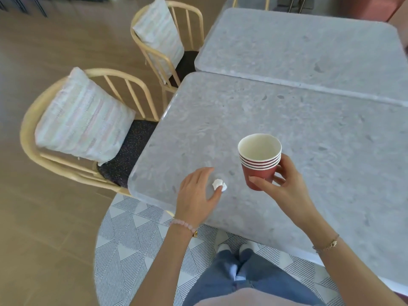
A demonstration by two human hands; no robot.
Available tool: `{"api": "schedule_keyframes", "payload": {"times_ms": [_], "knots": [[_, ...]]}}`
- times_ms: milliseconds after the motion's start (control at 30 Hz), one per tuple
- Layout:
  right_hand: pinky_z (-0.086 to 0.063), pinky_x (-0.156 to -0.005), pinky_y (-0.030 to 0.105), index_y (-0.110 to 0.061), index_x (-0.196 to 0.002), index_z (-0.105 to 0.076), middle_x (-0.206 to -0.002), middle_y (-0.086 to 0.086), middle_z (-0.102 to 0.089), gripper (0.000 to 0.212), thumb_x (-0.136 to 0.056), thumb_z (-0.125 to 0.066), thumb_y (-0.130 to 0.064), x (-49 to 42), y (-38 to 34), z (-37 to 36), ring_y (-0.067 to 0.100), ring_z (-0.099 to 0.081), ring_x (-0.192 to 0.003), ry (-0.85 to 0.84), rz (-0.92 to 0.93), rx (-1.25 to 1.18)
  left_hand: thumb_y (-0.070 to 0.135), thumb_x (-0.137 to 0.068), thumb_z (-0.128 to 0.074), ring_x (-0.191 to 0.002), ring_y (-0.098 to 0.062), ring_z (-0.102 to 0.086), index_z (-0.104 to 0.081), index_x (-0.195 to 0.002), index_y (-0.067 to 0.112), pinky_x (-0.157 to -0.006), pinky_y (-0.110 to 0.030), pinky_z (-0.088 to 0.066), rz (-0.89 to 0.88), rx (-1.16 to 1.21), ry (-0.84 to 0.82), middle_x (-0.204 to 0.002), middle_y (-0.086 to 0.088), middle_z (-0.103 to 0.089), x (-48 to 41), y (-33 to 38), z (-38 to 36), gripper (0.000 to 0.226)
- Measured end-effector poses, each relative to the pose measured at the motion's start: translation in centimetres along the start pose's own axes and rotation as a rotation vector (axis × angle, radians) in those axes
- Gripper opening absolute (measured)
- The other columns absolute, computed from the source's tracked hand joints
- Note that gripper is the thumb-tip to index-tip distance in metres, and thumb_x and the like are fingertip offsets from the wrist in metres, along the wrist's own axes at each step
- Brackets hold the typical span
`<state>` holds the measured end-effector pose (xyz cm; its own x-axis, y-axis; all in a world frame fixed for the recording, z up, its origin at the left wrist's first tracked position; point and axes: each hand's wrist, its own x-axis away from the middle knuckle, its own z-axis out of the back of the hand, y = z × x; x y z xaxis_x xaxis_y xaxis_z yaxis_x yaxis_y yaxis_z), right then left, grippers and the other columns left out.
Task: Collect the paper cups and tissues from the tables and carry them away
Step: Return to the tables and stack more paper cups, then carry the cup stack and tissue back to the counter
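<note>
A stack of several red paper cups [259,164] with white insides hangs just above the near grey stone table [309,140], and my right hand [280,184] grips its lower part from the right. A small crumpled white tissue [219,185] lies on the table near its front left corner. My left hand [196,193] hovers over the tissue with thumb and fingers spread either side of it, the thumb tip touching it.
A second grey table [309,45] butts against the far side of the near one. Two cane chairs with striped cushions [84,120] [159,34] stand to the left. A patterned rug [141,239] lies under my feet on a wooden floor.
</note>
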<state>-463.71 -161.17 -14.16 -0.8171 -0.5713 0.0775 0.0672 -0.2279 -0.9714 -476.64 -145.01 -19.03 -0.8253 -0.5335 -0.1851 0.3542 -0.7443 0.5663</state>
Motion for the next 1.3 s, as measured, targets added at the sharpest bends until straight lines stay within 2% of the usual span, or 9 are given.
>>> {"api": "schedule_keyframes", "payload": {"times_ms": [167,233,600,733,833,933,1033,1167,1300], "knots": [[-0.048,-0.079,0.007,-0.044,-0.112,-0.049,-0.11,-0.015,-0.062,0.059,-0.069,-0.081,-0.02,-0.1,0.5,-0.5,-0.002,-0.059,-0.102,0.01,-0.035,0.028,0.027,-0.079,-0.071,-0.112,-0.022,-0.053,-0.059,-0.117,0.012,-0.093,-0.026,-0.035,0.119,0.094,-0.089,-0.121,-0.003,-0.059,-0.5,-1.7,-2.5,0.043],[-0.048,-0.078,0.007,-0.045,-0.112,-0.05,-0.11,-0.015,-0.062,0.058,-0.068,-0.081,-0.022,-0.1,0.6,-0.6,-0.002,-0.059,-0.102,0.016,-0.052,0.029,0.026,-0.076,-0.073,-0.114,-0.022,-0.051,-0.06,-0.116,0.011,-0.097,-0.03,-0.038,0.139,0.106,-0.128,-0.121,-0.003,-0.059,-1.0,-2.2,-3.3,0.045],[-0.048,-0.083,0.013,-0.034,-0.119,-0.052,-0.108,-0.014,-0.064,0.06,-0.068,-0.081,-0.02,-0.3,1.1,0.5,0.0,-0.06,-0.102,0.03,-0.089,0.017,0.01,-0.08,-0.067,-0.101,-0.023,-0.057,-0.064,-0.104,0.009,-0.091,-0.035,-0.044,0.085,0.04,-0.286,-0.108,-0.005,-0.064,-2.2,-2.5,-5.8,0.024],[-0.048,-0.084,0.016,-0.041,-0.114,-0.052,-0.109,-0.016,-0.064,0.059,-0.068,-0.081,-0.021,-0.5,1.4,1.0,-0.001,-0.059,-0.102,0.02,-0.091,0.016,0.005,-0.077,-0.07,-0.097,-0.023,-0.058,-0.065,-0.101,0.009,-0.085,-0.028,-0.046,0.137,0.092,-0.215,-0.104,-0.006,-0.065,-2.4,-2.1,-5.7,0.025],[-0.047,-0.087,0.02,-0.036,-0.121,-0.051,-0.112,-0.012,-0.063,0.063,-0.067,-0.082,-0.026,-0.9,1.4,1.3,0.002,-0.059,-0.104,-0.014,-0.093,0.014,0.006,-0.08,-0.068,-0.098,-0.022,-0.057,-0.065,-0.104,0.007,-0.081,-0.014,-0.035,0.175,0.11,-0.128,-0.105,-0.006,-0.065,-2.7,-1.4,-4.9,0.024],[-0.047,-0.088,0.021,-0.04,-0.118,-0.052,-0.112,-0.015,-0.063,0.061,-0.065,-0.081,-0.028,-1.5,1.0,1.6,0.0,-0.059,-0.104,-0.067,-0.057,-0.004,0.008,-0.082,-0.068,-0.093,-0.023,-0.057,-0.064,-0.102,0.005,-0.077,-0.014,-0.034,0.182,0.146,-0.016,-0.101,-0.008,-0.066,-3.1,0.1,-3.1,0.021],[-0.047,-0.086,0.019,-0.044,-0.114,-0.052,-0.109,-0.019,-0.063,0.058,-0.066,-0.081,-0.029,-2.1,0.2,1.7,-0.002,-0.059,-0.103,-0.121,-0.022,-0.007,0.005,-0.079,-0.071,-0.085,-0.02,-0.058,-0.064,-0.097,0.006,-0.074,-0.018,-0.04,0.21,0.228,0.141,-0.093,-0.005,-0.068,-3.2,2.0,-0.4,0.02],[-0.047,-0.081,0.015,-0.041,-0.115,-0.053,-0.106,-0.018,-0.064,0.057,-0.068,-0.081,-0.022,-3.3,-1.0,1.4,-0.004,-0.059,-0.1,-0.179,0.041,-0.021,0.008,-0.077,-0.075,-0.084,-0.012,-0.06,-0.065,-0.095,0.012,-0.075,-0.005,-0.04,0.263,0.329,0.335,-0.092,0.001,-0.069,-2.9,4.1,3.3,0.021],[-0.046,-0.076,0.004,-0.044,-0.109,-0.052,-0.103,-0.02,-0.064,0.056,-0.069,-0.081,-0.019,-4.1,-2.6,0.3,-0.008,-0.058,-0.098,-0.239,0.117,-0.032,0.009,-0.077,-0.075,-0.086,-0.01,-0.061,-0.065,-0.095,0.014,-0.08,-0.008,-0.042,0.271,0.346,0.464,-0.095,0.003,-0.068,-2.2,5.6,6.4,0.022]]}}
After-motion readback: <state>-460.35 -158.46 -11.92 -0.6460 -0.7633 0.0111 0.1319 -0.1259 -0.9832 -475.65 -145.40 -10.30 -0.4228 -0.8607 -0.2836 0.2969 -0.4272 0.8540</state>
